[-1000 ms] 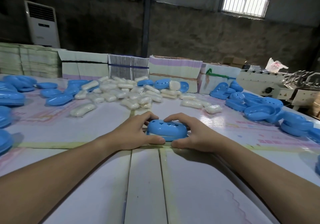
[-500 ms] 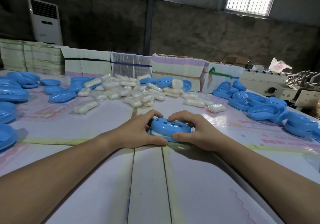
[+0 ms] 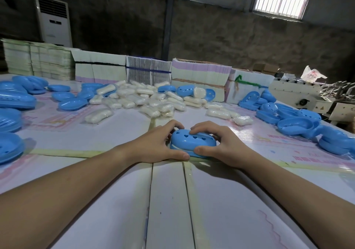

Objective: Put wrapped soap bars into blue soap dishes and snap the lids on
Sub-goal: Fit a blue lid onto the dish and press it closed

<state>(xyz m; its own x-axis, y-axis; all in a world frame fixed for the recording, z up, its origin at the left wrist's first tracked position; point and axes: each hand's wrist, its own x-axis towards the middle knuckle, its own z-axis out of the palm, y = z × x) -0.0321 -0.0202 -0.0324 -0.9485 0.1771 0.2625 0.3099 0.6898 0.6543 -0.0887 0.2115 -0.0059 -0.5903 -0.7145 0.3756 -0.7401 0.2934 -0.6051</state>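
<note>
I have both hands around one blue soap dish resting on the table right in front of me. My left hand grips its left end, thumb low along the near edge, fingers curled over the far side. My right hand grips the right end, fingertips on the heart-holed lid. A pale strip shows between lid and base. A pile of wrapped soap bars lies farther back, loose blue dish halves at right.
</note>
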